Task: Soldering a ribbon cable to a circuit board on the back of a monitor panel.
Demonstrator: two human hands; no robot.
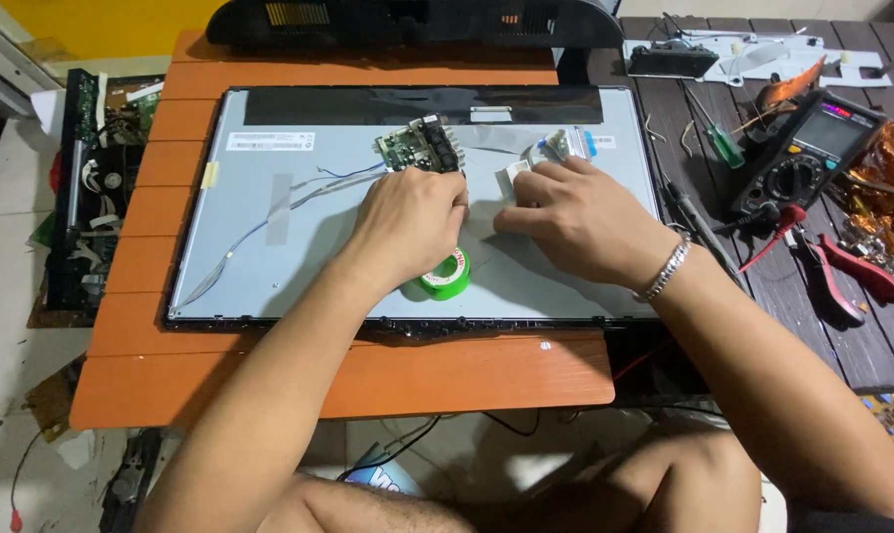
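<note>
Green tape roll (445, 275) lain nearest, under left hand (410, 219); circuit board (419, 146) just beyond, gripped; right hand (565, 219) pressed on flat cable (551, 150), toward tabletop's far edge.

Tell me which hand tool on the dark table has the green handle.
The screwdriver beside the multimeter: its handle is translucent green, whereas the pliers nearer the table's front edge have red handles.

Electronics repair workshop, informal. Bare display panel (299, 266) face-down on orange table (348, 380), small circuit board (419, 146) on it. Dark bench (763, 296) alongside: multimeter (807, 153), green screwdriver (718, 133), red pliers (847, 268), copper wire tangle (891, 163). Gutted chassis (92, 188) on tiled floor.
</note>
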